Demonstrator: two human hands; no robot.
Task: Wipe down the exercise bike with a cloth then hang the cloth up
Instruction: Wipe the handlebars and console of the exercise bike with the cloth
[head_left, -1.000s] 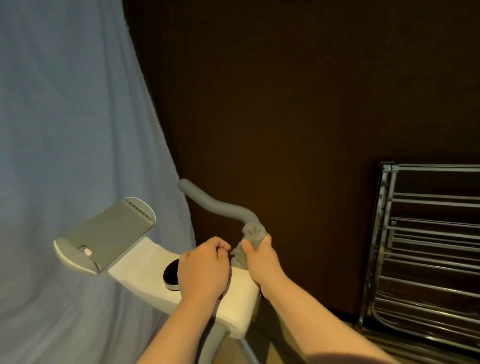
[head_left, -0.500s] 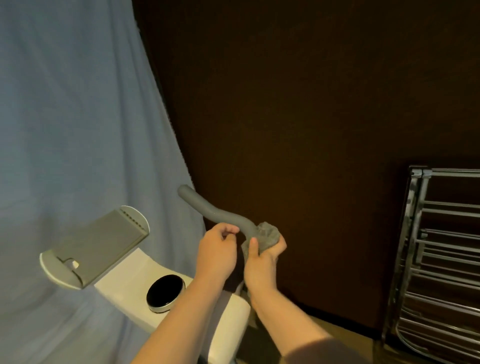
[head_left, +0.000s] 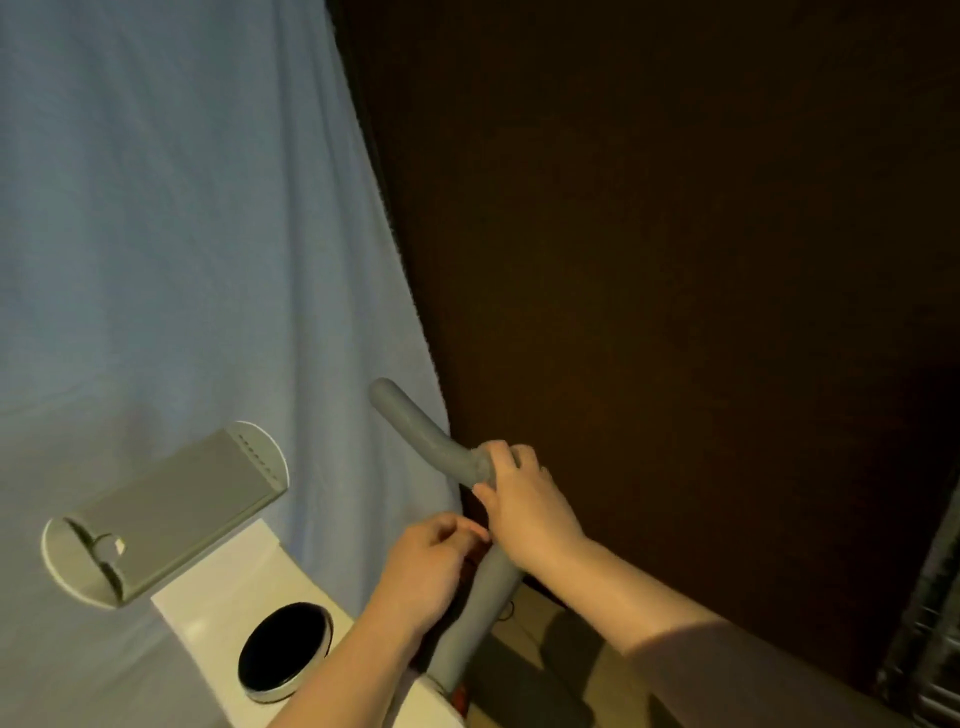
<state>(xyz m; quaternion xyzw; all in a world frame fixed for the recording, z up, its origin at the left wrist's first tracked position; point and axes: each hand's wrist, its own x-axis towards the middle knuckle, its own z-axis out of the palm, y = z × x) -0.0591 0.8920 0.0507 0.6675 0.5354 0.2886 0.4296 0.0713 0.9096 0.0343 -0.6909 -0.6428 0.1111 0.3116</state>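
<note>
**Grey foam bar under your right hand, wall close behind**

Grey padding covers the handlebar (head_left: 426, 439), which rises up and to the left from a bend and ends free in front of the blue sheet (head_left: 171, 249). The dark brown wall (head_left: 675, 260) stands just behind the bend, so there is little room on that side; the free end has open air around it against the sheet. At the far right edge of the view you can just see the metal drying rack (head_left: 930, 623), well apart from the bike.

Your right hand (head_left: 524, 499) is curled over the bend of the bar, fingers wrapped on top and thumb below. The cloth cannot be seen at this moment; whether it sits inside that hand cannot be told. Your left hand (head_left: 431, 566) is loosely closed just below and beside the right, fingertips bunched near the bar's lower stem (head_left: 478, 618); what it pinches, if anything, is not clear.

Lower left sits the white console (head_left: 218, 608) with its black round dial (head_left: 284, 647), and the grey tablet holder (head_left: 171, 512) tilts above it, apart from both hands.
</note>
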